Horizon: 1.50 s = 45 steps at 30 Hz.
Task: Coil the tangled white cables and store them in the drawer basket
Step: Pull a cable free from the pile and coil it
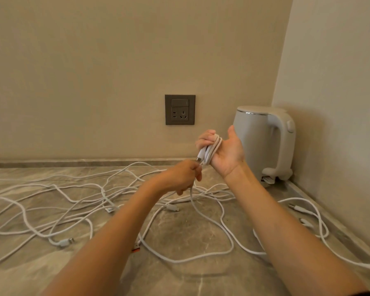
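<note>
Near countertop (179,280) strewn with white cables (61,242), left hand (183,177) pinching a strand, right hand (229,152) gripping coil (212,151), kettle (252,133) in far right corner.

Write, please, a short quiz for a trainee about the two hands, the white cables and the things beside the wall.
1. True or false: the white plastic kettle stands right of the grey wall socket.
2. Fill in: the small coil of white cable is wound round the fingers of the ___ hand.
3. Choose: the left hand A) is open and empty; B) pinches the cable just below the coil; C) touches the kettle.
Key: 1 true; 2 right hand; 3 B.
</note>
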### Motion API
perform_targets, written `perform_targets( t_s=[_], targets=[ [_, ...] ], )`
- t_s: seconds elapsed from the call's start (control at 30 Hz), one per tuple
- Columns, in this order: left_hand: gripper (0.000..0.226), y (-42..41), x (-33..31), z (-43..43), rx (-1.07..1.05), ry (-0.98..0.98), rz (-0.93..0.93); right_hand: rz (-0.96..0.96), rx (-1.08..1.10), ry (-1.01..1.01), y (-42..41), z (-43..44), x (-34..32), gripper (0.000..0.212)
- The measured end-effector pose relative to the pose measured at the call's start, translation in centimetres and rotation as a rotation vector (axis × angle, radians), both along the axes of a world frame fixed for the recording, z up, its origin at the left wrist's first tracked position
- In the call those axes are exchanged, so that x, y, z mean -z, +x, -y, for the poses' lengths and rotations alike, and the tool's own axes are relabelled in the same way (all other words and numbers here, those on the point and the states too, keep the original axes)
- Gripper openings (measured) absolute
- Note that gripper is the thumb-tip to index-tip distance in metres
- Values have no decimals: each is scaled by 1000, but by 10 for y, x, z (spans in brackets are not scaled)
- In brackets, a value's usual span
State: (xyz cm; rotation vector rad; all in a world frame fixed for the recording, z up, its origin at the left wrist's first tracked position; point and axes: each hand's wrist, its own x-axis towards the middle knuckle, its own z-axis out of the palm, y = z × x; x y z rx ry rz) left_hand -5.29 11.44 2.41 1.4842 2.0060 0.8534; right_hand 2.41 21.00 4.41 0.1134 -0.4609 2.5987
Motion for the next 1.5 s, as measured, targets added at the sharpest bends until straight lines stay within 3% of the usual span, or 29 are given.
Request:
perform_targets(
  t_s=[0.17, 0.27, 0.5, 0.73, 0.93, 1.1, 1.23, 1.3, 1.37, 1.43, 1.5],
  targets=[
    [36, 8, -8, 8, 157, -141, -189, 100, 252, 78, 4, -5, -3, 67],
    [36, 12, -12, 9, 206, -128, -261, 246, 357, 196, 5, -9, 2, 69],
    [25, -1, -24, 15, 128, 37, -394, 632, 423, 747, 0, -5, 12, 86],
    [25, -17, -34, 21, -51, 242, -531, 818, 289, 1077, 2, -5, 10, 93],
    [29, -31, -33, 22, -156, 470, -563, 840, -27, 1204, 1, 5, 9, 95],
    [28, -34, -27, 19, -194, 564, -476, 671, -259, 1085, 3, 9, 6, 93],
    [27, -29, -22, 16, -182, 600, -418, 560, -288, 970, 1, 7, 10, 91],
    [25, -29, -23, 18, -171, 640, -373, 584, -169, 871, -3, 7, 10, 87],
    [27, -32, -24, 23, -111, 624, -309, 680, 93, 776, -6, 5, 13, 75],
    [29, -31, -24, 25, -18, 496, -320, 678, 297, 644, -6, -1, 15, 63],
    [27, -32, -22, 25, -9, 352, -417, 562, 368, 471, -4, -5, 15, 62]
  ],
)
